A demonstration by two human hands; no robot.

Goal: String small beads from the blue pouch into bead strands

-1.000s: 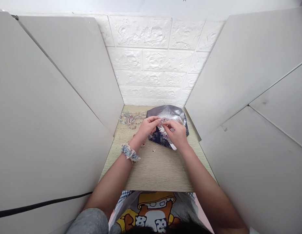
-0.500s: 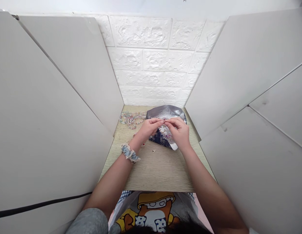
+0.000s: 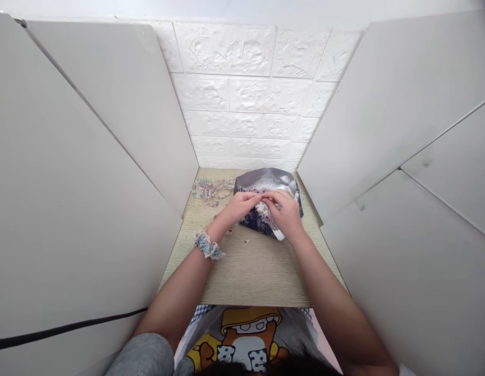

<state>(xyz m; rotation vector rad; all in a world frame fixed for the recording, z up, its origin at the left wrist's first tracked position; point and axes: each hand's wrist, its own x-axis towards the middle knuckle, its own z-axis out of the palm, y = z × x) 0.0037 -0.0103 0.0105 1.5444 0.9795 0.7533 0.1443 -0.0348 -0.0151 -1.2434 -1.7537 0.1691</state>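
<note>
My left hand (image 3: 242, 206) and my right hand (image 3: 284, 209) meet fingertip to fingertip above an opened bag (image 3: 258, 224), dark blue patterned outside and silver inside. Both are closed in a pinch; whatever lies between the fingertips is too small to name. Loose beads (image 3: 264, 213), pink, white and clear, fill the bag below my fingers. Partly behind my left wrist lie a few red and clear beads (image 3: 229, 231); whether they are strung to what I pinch I cannot tell. A blue scrunchie (image 3: 209, 246) with lace trim circles my left wrist.
Strings of colourful beads (image 3: 211, 189) lie in a heap at the table's back left. One tiny charm or bead (image 3: 247, 241) rests on the wooden table (image 3: 261, 277). White panels (image 3: 148, 130) flank both sides, and a white brick-patterned wall (image 3: 242, 99) closes the back.
My fingertips have shifted very slightly left and down, still together. A reddish speck that showed between them earlier is harder to see now. The bag and beads stay in place.
</note>
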